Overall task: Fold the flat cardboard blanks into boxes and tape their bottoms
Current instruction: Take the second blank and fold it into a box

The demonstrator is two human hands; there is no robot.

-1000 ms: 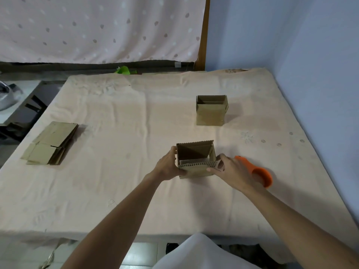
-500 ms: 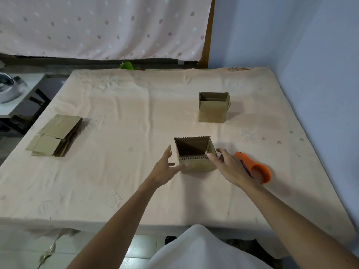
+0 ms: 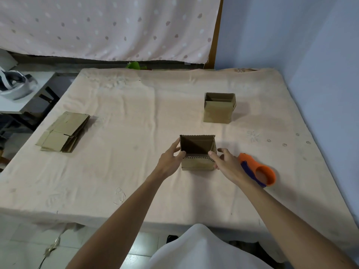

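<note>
A small folded cardboard box [image 3: 197, 152] stands upright and open-topped near the middle of the table. My left hand [image 3: 171, 159] grips its left wall, thumb at the near corner. My right hand [image 3: 226, 163] holds its right wall, thumb on the near right corner. A second folded box [image 3: 219, 107] stands farther back on the right. A stack of flat cardboard blanks [image 3: 63, 132] lies at the left of the table. An orange tape dispenser [image 3: 258, 170] lies just right of my right hand.
The table is covered with a beige cloth [image 3: 136, 113] and runs against a blue wall [image 3: 320, 74] on the right. A dotted curtain [image 3: 106, 26] hangs behind. A side table with a helmet-like object [image 3: 13, 84] stands at far left.
Both hands let go of the box half a second ago and have closed on its sides again. The box stays at the same spot on the table.
</note>
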